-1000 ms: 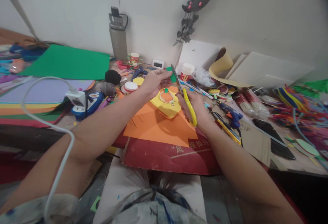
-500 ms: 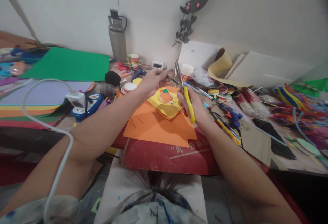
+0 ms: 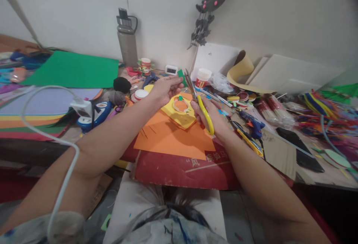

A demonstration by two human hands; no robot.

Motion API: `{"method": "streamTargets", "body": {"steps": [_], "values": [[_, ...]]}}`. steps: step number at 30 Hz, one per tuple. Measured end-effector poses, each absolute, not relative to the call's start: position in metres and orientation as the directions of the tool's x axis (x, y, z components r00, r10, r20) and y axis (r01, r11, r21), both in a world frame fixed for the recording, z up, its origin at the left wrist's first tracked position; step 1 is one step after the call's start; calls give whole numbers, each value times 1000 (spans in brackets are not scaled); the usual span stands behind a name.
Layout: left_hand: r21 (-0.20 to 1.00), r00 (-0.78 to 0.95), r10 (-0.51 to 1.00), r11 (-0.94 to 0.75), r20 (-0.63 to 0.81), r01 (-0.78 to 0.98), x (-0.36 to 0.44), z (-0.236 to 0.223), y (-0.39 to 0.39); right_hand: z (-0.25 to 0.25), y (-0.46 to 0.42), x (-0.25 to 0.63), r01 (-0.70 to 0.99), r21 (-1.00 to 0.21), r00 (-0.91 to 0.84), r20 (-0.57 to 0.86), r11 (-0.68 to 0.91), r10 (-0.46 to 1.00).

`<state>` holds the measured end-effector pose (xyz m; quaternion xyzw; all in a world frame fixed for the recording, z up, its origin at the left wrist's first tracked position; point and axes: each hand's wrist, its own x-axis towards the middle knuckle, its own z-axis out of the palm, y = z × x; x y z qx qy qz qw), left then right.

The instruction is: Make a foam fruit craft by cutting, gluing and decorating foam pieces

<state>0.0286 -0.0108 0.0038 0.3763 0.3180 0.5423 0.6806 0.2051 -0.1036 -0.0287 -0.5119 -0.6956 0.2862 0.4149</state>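
Observation:
My left hand (image 3: 165, 89) pinches a small green paper piece (image 3: 181, 76) above the table, fingers closed on its edge. My right hand (image 3: 210, 114) grips yellow-handled scissors (image 3: 201, 107), their metal blades slightly apart and pointing up at the green piece. Under both hands lies a yellow paper shape (image 3: 179, 115) with a white ring (image 3: 181, 105) and an orange centre. It rests on an orange sheet (image 3: 172, 136), which lies over a red board (image 3: 184, 169).
A grey water bottle (image 3: 127, 39) stands by the wall. Green paper (image 3: 72, 69) and stacked coloured sheets (image 3: 36, 106) lie left, with a white charger and cable (image 3: 81, 106). A blue glue gun (image 3: 251, 123), utility knife (image 3: 248, 141), black phone (image 3: 302, 151) and pipe cleaners (image 3: 327, 115) crowd the right.
The green piece, edge-on half a second ago, again shows its face at my left fingertips. The scissors blades have tilted left toward it.

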Motion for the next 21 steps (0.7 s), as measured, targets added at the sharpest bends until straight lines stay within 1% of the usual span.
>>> {"method": "streamTargets", "body": {"steps": [4, 9, 16, 21], "values": [[850, 179, 983, 131, -44, -510, 28, 3, -10, -27, -104, 205, 461, -835, -126, 272, 299, 954], [846, 210, 978, 115, -4, -520, 28, 2, -8, -25, -105, 204, 438, -845, -157, 263, 306, 952], [874, 224, 975, 107, 2, -474, 28, 2, -9, -21, -110, 205, 490, -821, -176, 235, 292, 956], [873, 240, 971, 114, 3, -475, 29, 3, -12, -20, -111, 204, 480, -826, -182, 236, 295, 955]]}}
